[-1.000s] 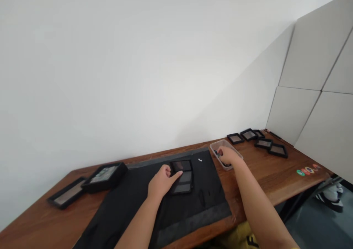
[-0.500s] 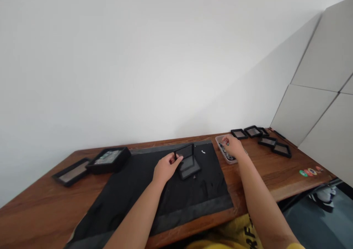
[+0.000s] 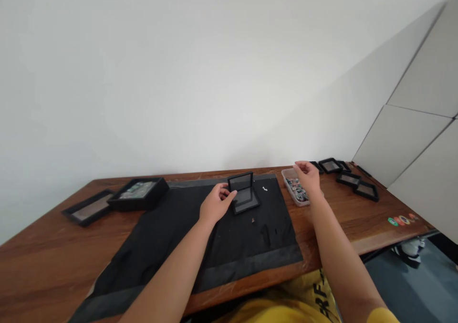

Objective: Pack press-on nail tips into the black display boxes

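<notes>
A small black hinged display case (image 3: 243, 193) stands open on the black mat (image 3: 200, 246), its lid upright. My left hand (image 3: 215, 204) grips the case at its left edge, fingers closed on it. My right hand (image 3: 308, 177) hovers over a clear plastic tub (image 3: 295, 192) of small mixed pieces, fingers curled; whether it holds a piece I cannot tell. A tiny dark piece (image 3: 253, 220) and a small white piece (image 3: 264, 188) lie on the mat near the case.
The wooden table (image 3: 43, 265) meets a white wall. At the left sit a black box (image 3: 139, 192) with contents and a flat black frame (image 3: 85, 209). Several closed black cases (image 3: 348, 179) lie at the far right, stickers (image 3: 401, 220) near the right edge.
My left hand has raised the case's lid from flat to upright. My right hand has lifted out of the tub and hovers above it. The camera has tilted down a little.
</notes>
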Demonstrator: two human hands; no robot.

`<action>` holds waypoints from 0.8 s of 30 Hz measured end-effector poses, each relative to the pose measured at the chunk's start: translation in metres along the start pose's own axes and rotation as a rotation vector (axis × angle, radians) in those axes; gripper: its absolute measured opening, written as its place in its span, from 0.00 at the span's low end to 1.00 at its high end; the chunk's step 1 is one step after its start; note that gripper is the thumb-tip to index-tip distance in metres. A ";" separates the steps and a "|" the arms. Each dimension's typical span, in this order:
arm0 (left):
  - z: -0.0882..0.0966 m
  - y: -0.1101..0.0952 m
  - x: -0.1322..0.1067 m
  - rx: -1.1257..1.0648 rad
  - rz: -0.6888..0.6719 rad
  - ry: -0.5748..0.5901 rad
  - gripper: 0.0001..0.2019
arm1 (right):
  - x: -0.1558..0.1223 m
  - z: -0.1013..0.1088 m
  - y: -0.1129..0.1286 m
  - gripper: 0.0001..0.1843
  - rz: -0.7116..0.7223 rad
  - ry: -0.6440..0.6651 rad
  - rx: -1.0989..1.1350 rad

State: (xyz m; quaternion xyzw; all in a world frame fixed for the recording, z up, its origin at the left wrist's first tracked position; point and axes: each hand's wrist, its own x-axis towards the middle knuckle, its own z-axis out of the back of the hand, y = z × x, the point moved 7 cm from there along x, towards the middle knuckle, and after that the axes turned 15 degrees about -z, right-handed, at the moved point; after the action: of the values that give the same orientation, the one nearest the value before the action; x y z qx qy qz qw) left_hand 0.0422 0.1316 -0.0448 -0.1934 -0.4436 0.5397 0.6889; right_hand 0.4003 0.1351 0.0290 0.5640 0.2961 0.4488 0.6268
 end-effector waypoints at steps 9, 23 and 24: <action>0.005 0.000 0.001 -0.030 -0.018 -0.097 0.27 | -0.027 -0.042 0.010 0.24 -0.062 0.232 0.359; -0.002 -0.011 0.003 -0.165 -0.142 -0.003 0.22 | -0.096 -0.125 0.013 0.20 -0.075 0.822 0.264; -0.004 -0.011 0.003 -0.179 -0.148 0.019 0.22 | -0.098 -0.127 0.012 0.20 -0.073 0.840 0.251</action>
State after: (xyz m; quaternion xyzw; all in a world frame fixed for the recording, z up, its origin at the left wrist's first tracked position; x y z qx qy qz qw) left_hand 0.0518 0.1310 -0.0376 -0.2260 -0.4966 0.4438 0.7109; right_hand 0.2445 0.1027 0.0039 0.3935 0.5970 0.5774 0.3941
